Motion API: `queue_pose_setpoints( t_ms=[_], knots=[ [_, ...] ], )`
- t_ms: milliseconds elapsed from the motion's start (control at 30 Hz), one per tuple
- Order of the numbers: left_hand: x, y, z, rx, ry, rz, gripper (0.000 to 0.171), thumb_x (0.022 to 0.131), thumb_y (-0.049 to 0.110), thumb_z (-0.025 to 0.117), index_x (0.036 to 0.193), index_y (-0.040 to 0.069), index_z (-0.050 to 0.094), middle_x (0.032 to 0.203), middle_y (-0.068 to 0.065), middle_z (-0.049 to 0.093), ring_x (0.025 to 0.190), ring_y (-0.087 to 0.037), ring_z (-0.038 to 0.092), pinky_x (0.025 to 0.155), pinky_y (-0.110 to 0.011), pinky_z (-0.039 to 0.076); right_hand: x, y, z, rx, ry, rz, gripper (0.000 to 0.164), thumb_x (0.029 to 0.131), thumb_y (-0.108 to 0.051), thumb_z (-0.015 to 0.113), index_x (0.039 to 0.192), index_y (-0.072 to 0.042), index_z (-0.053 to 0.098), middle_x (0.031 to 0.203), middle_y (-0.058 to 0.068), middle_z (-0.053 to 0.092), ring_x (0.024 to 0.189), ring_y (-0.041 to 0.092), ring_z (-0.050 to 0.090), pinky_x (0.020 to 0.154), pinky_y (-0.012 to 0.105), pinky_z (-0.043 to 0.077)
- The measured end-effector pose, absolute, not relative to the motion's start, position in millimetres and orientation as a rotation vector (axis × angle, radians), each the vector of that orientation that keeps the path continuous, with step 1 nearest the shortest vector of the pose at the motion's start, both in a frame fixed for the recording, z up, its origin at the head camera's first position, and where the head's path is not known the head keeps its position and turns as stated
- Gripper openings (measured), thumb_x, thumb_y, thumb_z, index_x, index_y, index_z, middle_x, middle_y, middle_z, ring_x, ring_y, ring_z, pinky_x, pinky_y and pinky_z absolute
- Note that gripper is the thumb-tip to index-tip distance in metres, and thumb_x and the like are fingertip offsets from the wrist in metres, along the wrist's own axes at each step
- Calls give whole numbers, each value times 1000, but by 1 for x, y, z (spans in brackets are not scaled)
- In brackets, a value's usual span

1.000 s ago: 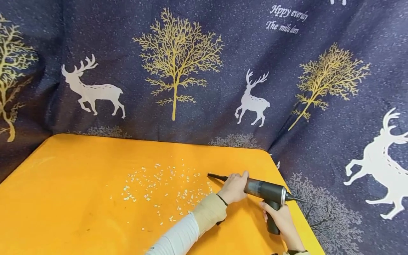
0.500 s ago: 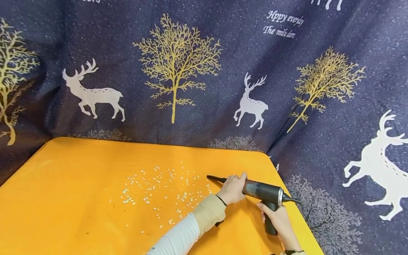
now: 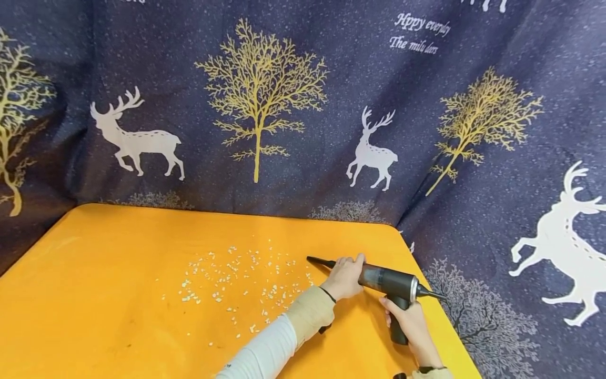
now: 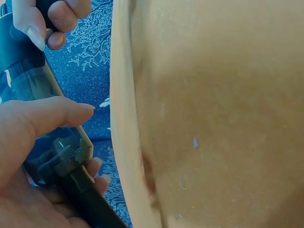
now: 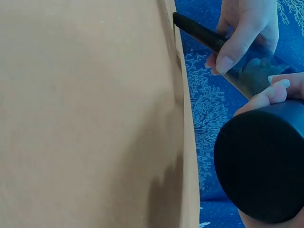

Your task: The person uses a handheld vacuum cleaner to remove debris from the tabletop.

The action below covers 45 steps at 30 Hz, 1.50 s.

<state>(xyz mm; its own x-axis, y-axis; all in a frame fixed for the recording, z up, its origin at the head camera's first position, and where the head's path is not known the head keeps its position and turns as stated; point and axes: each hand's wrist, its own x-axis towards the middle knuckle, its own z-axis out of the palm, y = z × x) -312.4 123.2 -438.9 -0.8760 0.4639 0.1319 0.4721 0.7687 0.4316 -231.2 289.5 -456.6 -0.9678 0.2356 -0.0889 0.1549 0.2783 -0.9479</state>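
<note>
A black handheld vacuum cleaner [image 3: 395, 283] with a smoky see-through chamber is held over the right part of the yellow table [image 3: 118, 326]. My left hand [image 3: 344, 279] grips its front end, with the thumb across the see-through chamber [image 4: 59, 147] in the left wrist view. My right hand [image 3: 413, 325] holds the handle [image 3: 399, 329], whose round black base [image 5: 261, 166] fills the lower right of the right wrist view. The slim nozzle [image 3: 321, 261] points left, toward white paper-like bits [image 3: 227, 273] scattered over the middle of the table.
A dark blue cloth [image 3: 293, 158] printed with deer and trees hangs behind and to the right of the table. The table's right edge [image 3: 442, 310] runs beneath the rear of the vacuum cleaner. A second narrow tip [image 3: 431, 293] sticks out there.
The camera view has shifted slightly. Both hands keep their hold, and the vacuum cleaner has barely moved. The scattered bits look much the same.
</note>
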Motion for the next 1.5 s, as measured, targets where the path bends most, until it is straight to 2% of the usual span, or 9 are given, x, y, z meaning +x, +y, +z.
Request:
queue_pose_setpoints(
  t_ms=[233,500,633,800,933,1100,1300,1500],
  knots=[
    [-309,123,-444,-806,-2951,-750,55,76,28,74,119,25,40,105,-2,58,106,-20,51,89,-30,41,-226,287,-462,-397,-2420,1821,26,79,-21,71,90,-2,58,55,0,54,44,15,52,47,33,47],
    [-281,127,-432,-767,-2937,-730,54,76,28,74,118,24,42,97,0,59,96,-18,52,90,-30,40,-205,295,-452,-494,-2424,1881,25,80,-22,69,94,-4,57,57,-1,53,46,15,51,49,33,47],
    [-261,129,-429,-709,-2917,-673,53,73,30,76,112,22,43,89,1,59,89,-17,53,91,-30,39,-189,299,-444,-526,-2475,1902,28,81,-23,68,96,-5,55,58,0,52,48,15,51,51,34,47],
    [-233,135,-424,-695,-2878,-652,51,68,30,78,104,20,43,81,1,56,79,-15,52,80,-27,40,-168,314,-431,-478,-2634,1926,22,85,-27,62,91,-7,55,59,-1,53,49,15,53,53,36,48],
    [-216,143,-422,-733,-2909,-653,50,70,31,77,104,21,42,80,2,54,76,-13,51,76,-26,40,-150,329,-423,-395,-2781,1929,21,88,-28,58,87,-7,53,60,0,53,51,16,54,57,38,49],
    [-209,147,-425,-769,-2923,-608,51,71,34,77,105,21,40,79,2,53,75,-12,50,72,-25,40,-142,334,-424,-441,-2776,1977,23,87,-27,59,94,-7,53,62,1,54,52,16,54,58,38,50],
    [-204,150,-428,-763,-2929,-616,52,71,32,77,104,21,39,81,2,54,78,-12,51,77,-26,42,-136,334,-428,-434,-2717,2037,24,88,-23,58,103,-4,54,64,1,55,52,15,53,57,37,49],
    [-204,152,-432,-757,-2937,-609,51,71,33,76,105,22,39,81,3,53,80,-12,51,80,-27,42,-135,333,-432,-466,-2723,1976,22,87,-25,59,98,-6,54,62,0,54,51,16,53,56,37,49]
  ],
)
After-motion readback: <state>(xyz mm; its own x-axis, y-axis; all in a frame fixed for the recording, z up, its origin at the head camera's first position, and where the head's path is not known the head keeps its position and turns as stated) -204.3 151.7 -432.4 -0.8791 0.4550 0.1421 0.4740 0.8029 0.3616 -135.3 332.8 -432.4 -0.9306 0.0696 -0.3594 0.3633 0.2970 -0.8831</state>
